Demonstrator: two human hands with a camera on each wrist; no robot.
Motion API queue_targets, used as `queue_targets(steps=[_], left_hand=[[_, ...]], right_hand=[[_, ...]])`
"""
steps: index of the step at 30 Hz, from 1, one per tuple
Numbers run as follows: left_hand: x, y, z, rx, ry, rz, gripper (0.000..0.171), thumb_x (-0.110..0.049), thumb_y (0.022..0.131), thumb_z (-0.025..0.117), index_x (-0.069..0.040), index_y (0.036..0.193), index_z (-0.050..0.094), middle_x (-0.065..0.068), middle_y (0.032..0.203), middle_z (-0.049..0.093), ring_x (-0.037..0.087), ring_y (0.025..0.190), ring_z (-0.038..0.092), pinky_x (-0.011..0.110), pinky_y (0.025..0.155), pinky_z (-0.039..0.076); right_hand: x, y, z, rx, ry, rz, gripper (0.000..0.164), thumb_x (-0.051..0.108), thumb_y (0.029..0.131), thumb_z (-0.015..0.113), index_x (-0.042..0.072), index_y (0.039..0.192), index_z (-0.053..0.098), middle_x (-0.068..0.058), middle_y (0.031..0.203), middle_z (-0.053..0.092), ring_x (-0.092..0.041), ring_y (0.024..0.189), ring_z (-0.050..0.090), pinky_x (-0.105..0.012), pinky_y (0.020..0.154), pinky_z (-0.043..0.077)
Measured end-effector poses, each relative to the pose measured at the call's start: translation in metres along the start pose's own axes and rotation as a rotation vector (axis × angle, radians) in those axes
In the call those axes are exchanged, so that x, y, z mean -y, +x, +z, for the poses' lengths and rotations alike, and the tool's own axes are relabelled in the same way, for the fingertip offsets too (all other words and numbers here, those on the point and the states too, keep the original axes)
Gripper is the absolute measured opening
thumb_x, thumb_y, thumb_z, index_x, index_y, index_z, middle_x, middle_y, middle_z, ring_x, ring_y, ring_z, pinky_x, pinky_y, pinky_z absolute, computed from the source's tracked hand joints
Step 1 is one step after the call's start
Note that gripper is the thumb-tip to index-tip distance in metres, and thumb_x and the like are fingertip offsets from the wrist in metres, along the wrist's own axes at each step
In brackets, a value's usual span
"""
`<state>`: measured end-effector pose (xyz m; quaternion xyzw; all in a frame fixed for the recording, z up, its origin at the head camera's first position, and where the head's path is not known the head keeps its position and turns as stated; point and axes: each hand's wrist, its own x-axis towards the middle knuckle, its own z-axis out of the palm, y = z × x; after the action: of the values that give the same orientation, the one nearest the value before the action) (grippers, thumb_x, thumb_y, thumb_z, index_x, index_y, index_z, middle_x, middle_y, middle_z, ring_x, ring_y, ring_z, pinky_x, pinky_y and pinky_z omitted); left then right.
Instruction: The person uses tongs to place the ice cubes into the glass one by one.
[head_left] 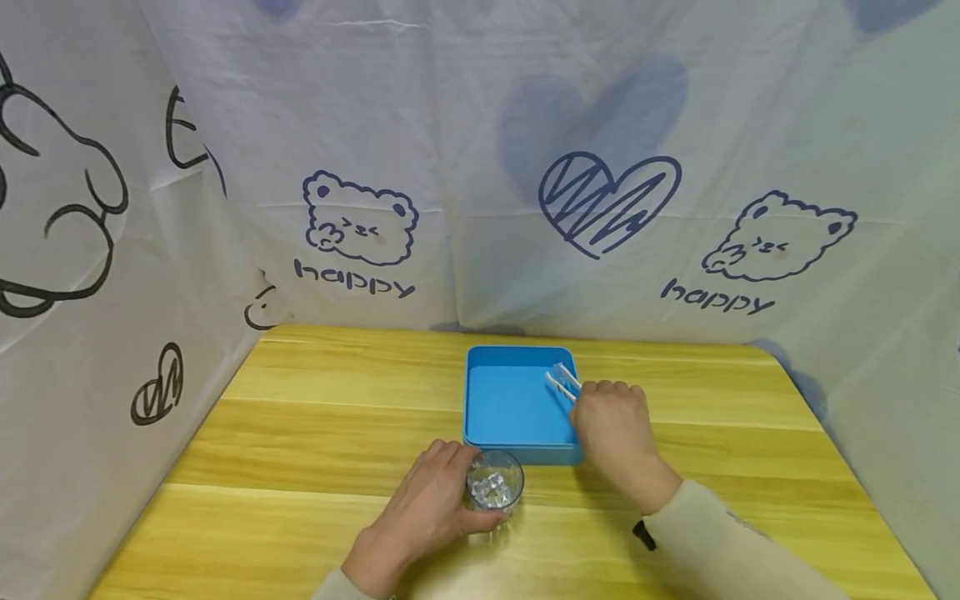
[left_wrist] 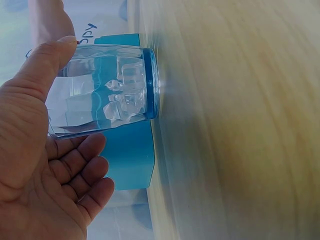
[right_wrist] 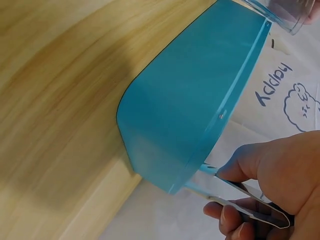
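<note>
My left hand (head_left: pixel 431 504) holds a clear drinking glass (head_left: pixel 516 468) with thumb and fingers around its sides. Several clear ice-like cubes (left_wrist: pixel 125 90) lie at the bottom of the glass, which stands upright on the table. In my right hand (head_left: pixel 615 429) is a pair of white-edged tongs (right_wrist: pixel 250 216), pinched between thumb and fingers. The tong tips reach over the right side of a blue square box (head_left: pixel 517 455), inside its rim. A small clear piece (head_left: pixel 557 372) appears between the tips, though its exact shape is hard to make out.
The glass stands close in front of the box's near wall. Beneath everything is a yellow wood-grain table (head_left: pixel 300 450). White cloth (head_left: pixel 472 167) printed with hearts and bears hangs behind the table and along its sides.
</note>
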<state>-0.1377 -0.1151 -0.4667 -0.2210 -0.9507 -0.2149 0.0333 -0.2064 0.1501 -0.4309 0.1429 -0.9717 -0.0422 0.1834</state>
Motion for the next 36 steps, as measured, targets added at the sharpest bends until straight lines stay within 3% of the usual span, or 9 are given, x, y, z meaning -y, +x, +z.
queue_targets(steps=[10,20,30,36], left_hand=[[0.0004,-0.0009,0.0010,-0.007,0.007,0.006,0.084,-0.064,0.076,0.087,-0.006,0.133,0.064,0.003,0.118,0.068,0.019,0.109,0.058,0.041,0.102,0.053],[0.0005,-0.0009,0.0020,-0.012,-0.001,0.006,0.083,-0.063,0.076,0.087,-0.007,0.132,0.064,0.003,0.117,0.068,0.018,0.108,0.058,0.041,0.102,0.053],[-0.0002,-0.0002,0.0002,-0.006,0.001,0.002,0.083,-0.063,0.076,0.087,-0.007,0.132,0.064,0.001,0.115,0.067,0.017,0.107,0.057,0.040,0.101,0.053],[-0.0004,-0.0008,0.0001,-0.011,0.012,0.009,0.082,-0.064,0.076,0.087,-0.008,0.132,0.064,0.001,0.114,0.067,0.017,0.107,0.058,0.040,0.100,0.053]], right_hand=[[0.0054,0.0040,0.0054,-0.026,-0.055,0.006,0.037,0.020,0.094,0.074,0.003,0.068,0.054,-0.007,0.059,0.047,-0.024,0.056,0.046,-0.036,0.055,0.038],[0.0046,0.0023,0.0059,0.004,0.001,0.026,0.038,0.018,0.092,0.073,0.006,0.064,0.050,-0.006,0.059,0.049,-0.024,0.055,0.046,-0.036,0.053,0.037],[-0.0014,0.0009,0.0053,-0.129,-0.038,-0.033,0.036,0.015,0.091,0.071,0.006,0.063,0.050,-0.007,0.057,0.047,-0.025,0.055,0.047,-0.036,0.052,0.035],[0.0002,0.0076,0.0071,-0.058,-0.061,-0.031,0.038,0.020,0.092,0.074,0.005,0.065,0.052,-0.006,0.059,0.048,-0.024,0.056,0.047,-0.037,0.054,0.039]])
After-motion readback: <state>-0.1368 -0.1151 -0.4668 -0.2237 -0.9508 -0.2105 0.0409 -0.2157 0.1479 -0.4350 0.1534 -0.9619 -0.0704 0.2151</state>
